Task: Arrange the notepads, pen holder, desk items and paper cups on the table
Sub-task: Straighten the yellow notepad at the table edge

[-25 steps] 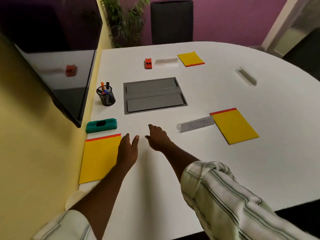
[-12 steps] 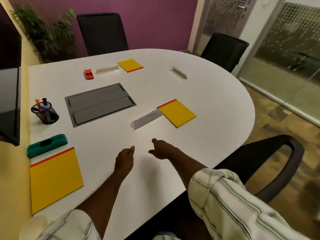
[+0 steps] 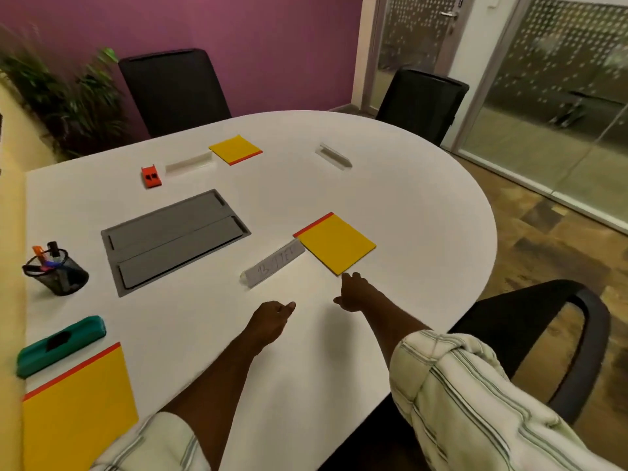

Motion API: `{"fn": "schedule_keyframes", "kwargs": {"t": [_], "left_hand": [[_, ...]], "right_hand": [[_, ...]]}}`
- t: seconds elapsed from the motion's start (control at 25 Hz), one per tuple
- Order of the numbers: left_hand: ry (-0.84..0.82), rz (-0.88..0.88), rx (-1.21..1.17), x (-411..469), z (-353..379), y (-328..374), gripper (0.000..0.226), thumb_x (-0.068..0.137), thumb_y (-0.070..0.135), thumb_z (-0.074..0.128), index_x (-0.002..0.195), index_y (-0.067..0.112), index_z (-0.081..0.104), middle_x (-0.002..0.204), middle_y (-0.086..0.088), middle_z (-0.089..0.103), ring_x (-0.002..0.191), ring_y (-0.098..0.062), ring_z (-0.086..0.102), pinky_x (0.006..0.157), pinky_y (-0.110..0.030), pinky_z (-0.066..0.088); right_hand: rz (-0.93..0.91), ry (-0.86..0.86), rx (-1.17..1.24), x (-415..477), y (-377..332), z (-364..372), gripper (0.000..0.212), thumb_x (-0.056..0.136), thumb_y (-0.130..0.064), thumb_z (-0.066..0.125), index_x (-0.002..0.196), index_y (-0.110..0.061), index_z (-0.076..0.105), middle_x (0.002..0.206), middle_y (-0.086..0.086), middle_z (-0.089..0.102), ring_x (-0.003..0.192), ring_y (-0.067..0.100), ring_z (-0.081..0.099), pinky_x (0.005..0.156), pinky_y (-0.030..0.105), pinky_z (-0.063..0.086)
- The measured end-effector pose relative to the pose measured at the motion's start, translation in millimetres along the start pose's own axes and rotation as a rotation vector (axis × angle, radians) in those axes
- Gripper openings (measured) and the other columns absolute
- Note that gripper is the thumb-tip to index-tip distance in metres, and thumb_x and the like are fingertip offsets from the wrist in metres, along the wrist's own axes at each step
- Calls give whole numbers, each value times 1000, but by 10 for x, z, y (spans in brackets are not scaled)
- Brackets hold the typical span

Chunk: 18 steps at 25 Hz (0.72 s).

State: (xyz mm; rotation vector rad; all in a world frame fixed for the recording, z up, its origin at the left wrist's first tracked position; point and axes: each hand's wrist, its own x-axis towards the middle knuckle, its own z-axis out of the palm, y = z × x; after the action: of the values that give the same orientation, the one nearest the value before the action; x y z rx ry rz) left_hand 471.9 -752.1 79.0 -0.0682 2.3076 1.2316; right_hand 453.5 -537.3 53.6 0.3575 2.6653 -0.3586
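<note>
Three yellow notepads with red edges lie on the white table (image 3: 407, 212): one near me at the left (image 3: 74, 406), one in the middle (image 3: 336, 244), one at the far side (image 3: 235, 149). My right hand (image 3: 355, 294) stretches out with its fingertips at the near corner of the middle notepad, holding nothing. My left hand (image 3: 272, 321) hovers over the table, fingers loosely curled and empty. A black mesh pen holder (image 3: 57, 271) with markers stands at the left. A clear name plate (image 3: 273, 263) lies beside the middle notepad.
A grey cable hatch (image 3: 173, 237) sits in the tabletop. A green eraser (image 3: 59, 345), an orange stapler (image 3: 151, 176) and two more clear name plates (image 3: 188, 161) (image 3: 334, 156) lie around. Black chairs stand at the far side (image 3: 173, 86), far right (image 3: 421, 103) and near right (image 3: 543, 341).
My view has swung right. My right hand has reached forward and right up to the middle notepad's corner; my left hand followed a little way, fingers curling in.
</note>
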Motion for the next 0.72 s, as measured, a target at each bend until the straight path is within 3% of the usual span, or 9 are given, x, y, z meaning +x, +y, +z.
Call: {"fn": "schedule_keyframes", "kwargs": {"t": [0.12,0.2,0.28,0.36,0.44,0.56,0.72], "left_hand": [[-125,-7,253,344,-67,166,40,96,40,47,96,2,59,96,-15,61,81,-20,51,64,-28,39],[-125,-9,362,627,-64,317,40,95,42,47,102,4,56,106,-16,59,95,-22,54,82,-33,44],[-57,-16,275,855,31,504,51,95,41,48,131,5,46,135,-15,50,123,-26,48,102,-35,37],[31,-47,138,1102,171,671,57,95,35,50,140,5,33,145,-16,40,132,-30,40,107,-36,34],[31,-100,3,1409,290,724,52,96,29,50,139,6,33,135,-18,49,123,-32,49,103,-40,41],[-24,-149,-106,1797,351,727,36,96,23,52,126,4,48,94,-10,59,82,-21,57,76,-35,51],[-15,-256,-253,2191,494,777,17,95,22,54,87,7,53,80,-9,52,71,-18,52,74,-36,52]], "right_hand": [[72,17,93,420,145,-156,80,89,-39,63,146,-4,19,150,21,18,135,39,31,106,46,35],[101,54,139,747,243,-302,80,88,-38,64,144,-2,19,148,24,19,133,41,32,105,47,35],[105,110,183,1063,337,-447,79,88,-36,64,142,2,20,145,27,24,131,43,34,104,46,35],[103,169,236,1350,427,-566,76,88,-34,64,140,4,24,140,27,32,127,43,39,103,45,36],[105,205,260,1629,512,-621,72,89,-34,64,137,4,28,135,25,38,124,41,42,102,44,37],[111,208,279,1958,634,-652,71,89,-35,63,138,3,28,136,24,39,126,39,42,102,43,37],[115,194,272,2282,821,-622,74,90,-39,60,141,3,26,139,23,37,129,37,39,105,41,34]]}}
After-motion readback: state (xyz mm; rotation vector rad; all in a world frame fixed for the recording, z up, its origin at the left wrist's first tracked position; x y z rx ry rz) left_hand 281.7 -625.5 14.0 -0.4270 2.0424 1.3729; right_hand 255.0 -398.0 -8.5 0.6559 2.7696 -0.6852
